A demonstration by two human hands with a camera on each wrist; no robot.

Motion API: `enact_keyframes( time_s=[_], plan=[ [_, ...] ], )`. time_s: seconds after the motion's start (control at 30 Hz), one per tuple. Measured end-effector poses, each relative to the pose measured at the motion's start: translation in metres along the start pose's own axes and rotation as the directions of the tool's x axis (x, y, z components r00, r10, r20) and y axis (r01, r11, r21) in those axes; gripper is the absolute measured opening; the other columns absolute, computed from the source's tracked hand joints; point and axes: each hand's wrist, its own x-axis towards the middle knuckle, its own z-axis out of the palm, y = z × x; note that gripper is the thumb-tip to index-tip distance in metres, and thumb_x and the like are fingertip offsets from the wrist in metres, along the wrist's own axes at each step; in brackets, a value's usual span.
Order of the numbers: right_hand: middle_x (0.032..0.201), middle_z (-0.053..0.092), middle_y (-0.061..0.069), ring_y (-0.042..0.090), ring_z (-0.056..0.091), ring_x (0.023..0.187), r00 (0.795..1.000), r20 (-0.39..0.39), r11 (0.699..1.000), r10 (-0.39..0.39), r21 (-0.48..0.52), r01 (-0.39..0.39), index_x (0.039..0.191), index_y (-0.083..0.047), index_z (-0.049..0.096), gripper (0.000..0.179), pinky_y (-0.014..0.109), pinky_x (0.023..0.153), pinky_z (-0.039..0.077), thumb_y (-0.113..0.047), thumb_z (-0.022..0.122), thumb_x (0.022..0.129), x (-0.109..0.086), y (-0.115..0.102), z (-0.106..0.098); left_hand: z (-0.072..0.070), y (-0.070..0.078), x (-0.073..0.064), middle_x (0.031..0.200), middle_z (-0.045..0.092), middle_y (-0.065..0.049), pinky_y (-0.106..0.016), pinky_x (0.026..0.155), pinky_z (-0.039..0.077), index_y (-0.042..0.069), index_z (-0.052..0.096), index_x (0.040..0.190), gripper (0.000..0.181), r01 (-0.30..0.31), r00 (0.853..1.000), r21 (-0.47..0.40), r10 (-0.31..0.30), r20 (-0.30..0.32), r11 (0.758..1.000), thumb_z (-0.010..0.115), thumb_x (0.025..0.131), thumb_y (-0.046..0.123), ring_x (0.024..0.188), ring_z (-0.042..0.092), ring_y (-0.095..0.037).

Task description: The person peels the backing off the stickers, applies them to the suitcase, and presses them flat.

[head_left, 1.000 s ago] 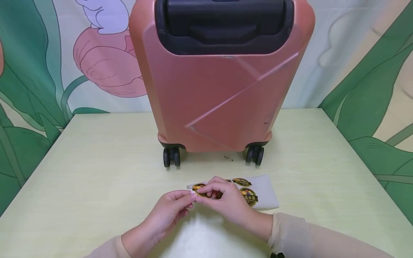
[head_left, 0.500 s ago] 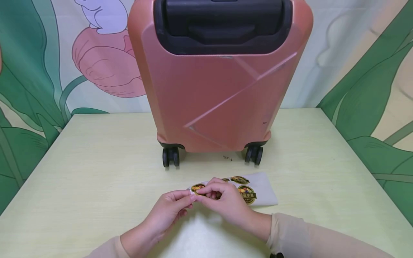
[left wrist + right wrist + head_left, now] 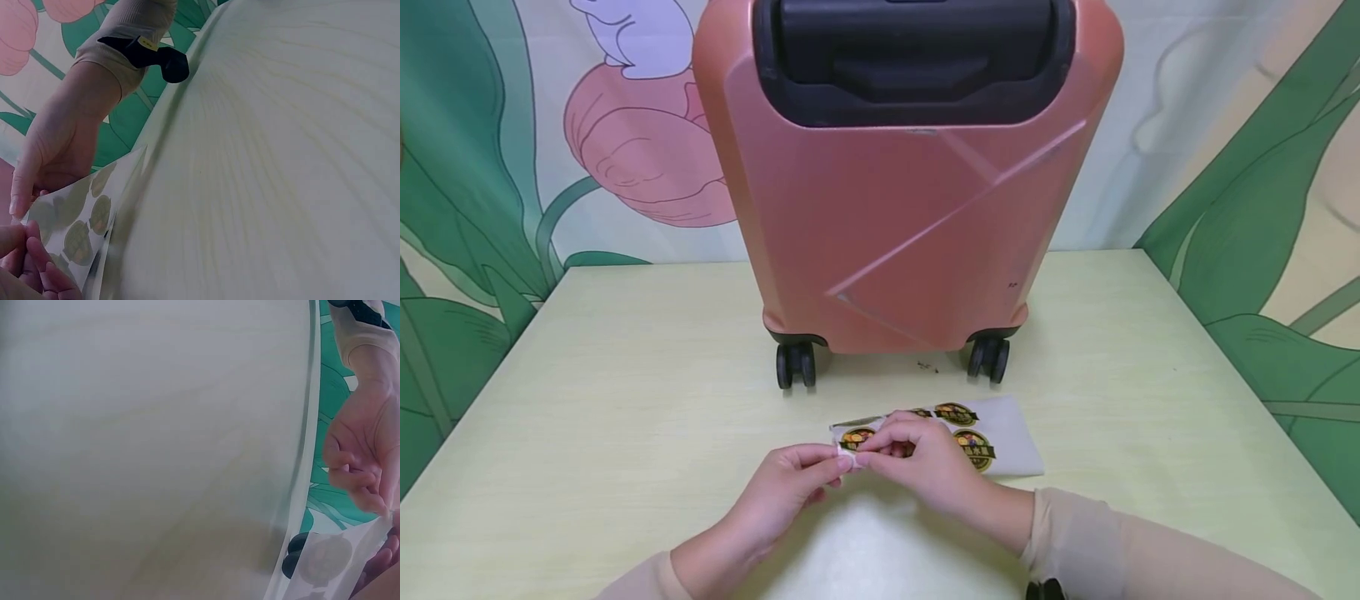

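Observation:
A white sheet of stickers [image 3: 1011, 442] carries several round black-and-gold labels with fruit pictures. It is held just over the table, in front of the suitcase. My right hand [image 3: 925, 462] pinches it near its left end, covering part of the labels. Thumb and forefinger of my left hand [image 3: 790, 487] pinch a small white edge at the sheet's left corner, close to the right fingertips. The sheet [image 3: 78, 240] shows its labels faintly from below in the left wrist view. Whether that white edge is backing or a lifted label, I cannot tell.
An upright pink suitcase [image 3: 910, 233] with a black handle recess and black wheels [image 3: 796, 364] stands behind the hands on the pale table [image 3: 625, 375]. Small dark specks lie beneath it. A curtain [image 3: 647, 167] with plant and rabbit drawings hangs behind.
My left fingertips have shifted slightly left and down, and more of the white edge shows between the hands. The sheet's far edge has tilted up a little. The right hand keeps its pinch.

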Motion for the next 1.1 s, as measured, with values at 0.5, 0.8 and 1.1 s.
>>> enact_keyframes(
  time_s=[0.5, 0.8, 1.1],
  plan=[
    [0.075, 0.060, -0.001, 0.009, 0.047, 0.064, 0.998, -0.037, 0.996, 0.052, 0.067, -0.050, 0.079, -0.006, 0.074, 0.005, 0.017, 0.055, 0.038, -0.010, 0.074, 0.078, 0.003, -0.005, -0.004, -0.005, -0.004, -0.001, 0.083, 0.069, -0.002, -0.023, 0.063, 0.043, -0.003, 0.069, 0.095, 0.025, 0.037, 0.999, 0.045, -0.037, -0.001, 0.998, 0.067, 0.085, 0.020, 0.072, 0.053, -0.011],
    [0.075, 0.063, -0.002, 0.010, 0.046, 0.063, 0.994, -0.066, 0.995, 0.084, 0.067, -0.080, 0.083, -0.009, 0.076, 0.005, 0.017, 0.053, 0.036, -0.012, 0.074, 0.079, 0.005, -0.007, -0.010, -0.010, -0.007, 0.000, 0.085, 0.069, -0.001, -0.025, 0.064, 0.042, -0.002, 0.069, 0.096, 0.026, 0.051, 0.999, 0.063, -0.052, 0.010, 0.997, 0.066, 0.086, 0.022, 0.074, 0.053, -0.012],
    [0.078, 0.064, -0.001, 0.012, 0.051, 0.067, 0.986, -0.094, 0.988, 0.139, 0.076, -0.132, 0.083, -0.008, 0.075, 0.006, 0.019, 0.057, 0.040, -0.014, 0.073, 0.080, 0.007, -0.008, -0.015, -0.012, -0.010, 0.000, 0.085, 0.069, 0.000, -0.023, 0.062, 0.042, -0.002, 0.069, 0.097, 0.027, 0.069, 0.998, 0.068, -0.069, 0.005, 0.995, 0.066, 0.086, 0.022, 0.073, 0.053, -0.011]
  ],
)
